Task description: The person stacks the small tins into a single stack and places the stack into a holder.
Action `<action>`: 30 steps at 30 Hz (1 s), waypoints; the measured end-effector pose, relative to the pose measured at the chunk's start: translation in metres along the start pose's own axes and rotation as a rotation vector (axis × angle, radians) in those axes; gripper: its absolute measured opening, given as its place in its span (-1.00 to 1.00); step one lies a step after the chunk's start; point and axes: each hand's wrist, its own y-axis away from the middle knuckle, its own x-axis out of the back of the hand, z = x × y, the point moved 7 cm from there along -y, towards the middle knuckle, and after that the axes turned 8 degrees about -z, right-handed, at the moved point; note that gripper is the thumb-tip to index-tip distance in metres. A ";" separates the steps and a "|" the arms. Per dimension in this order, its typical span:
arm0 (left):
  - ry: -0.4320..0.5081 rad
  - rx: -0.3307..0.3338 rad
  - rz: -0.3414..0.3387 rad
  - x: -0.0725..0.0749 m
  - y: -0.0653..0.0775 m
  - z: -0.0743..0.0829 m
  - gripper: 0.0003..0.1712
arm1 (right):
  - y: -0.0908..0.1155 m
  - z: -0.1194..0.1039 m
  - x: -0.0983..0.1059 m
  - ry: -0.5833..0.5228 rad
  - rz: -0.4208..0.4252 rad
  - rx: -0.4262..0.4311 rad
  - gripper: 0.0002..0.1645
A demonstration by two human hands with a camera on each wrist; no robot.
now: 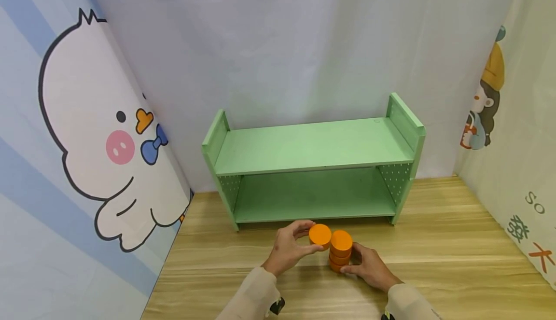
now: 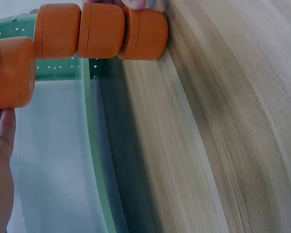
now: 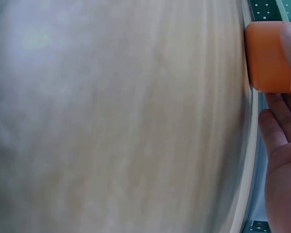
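In the head view my left hand (image 1: 288, 248) pinches a small round orange lidded jar (image 1: 319, 235) between thumb and fingers, raised off the table. Just right of it stands a column of three similar orange jars (image 1: 341, 243), upright on the wood. The left wrist view shows the held jar (image 2: 9, 73) beside the top jar (image 2: 58, 31) of that column. My right hand (image 1: 371, 268) grips the column low down, thumb in front. In the right wrist view its thumb and fingers sit on either side of the lowest jar (image 3: 266, 57).
A light green two-tier shelf (image 1: 312, 146) stands behind the hands, with raised side panels and perforated lower sides. The wooden table (image 1: 438, 243) extends to both sides. Printed cloth (image 1: 282, 54) hangs at the back and sides.
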 end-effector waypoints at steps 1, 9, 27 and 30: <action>-0.001 0.000 -0.001 0.000 0.000 0.004 -0.39 | 0.000 0.000 0.000 0.000 0.000 0.001 -0.15; 0.002 -0.008 -0.003 0.000 0.000 0.025 -0.41 | 0.001 0.000 0.000 0.006 0.007 0.020 -0.15; -0.012 -0.039 -0.029 -0.016 -0.013 0.000 -0.37 | 0.001 0.000 0.001 0.000 -0.016 0.021 -0.18; -0.011 -0.048 -0.039 -0.018 -0.015 0.000 -0.36 | 0.001 0.000 0.001 0.006 -0.017 0.021 -0.19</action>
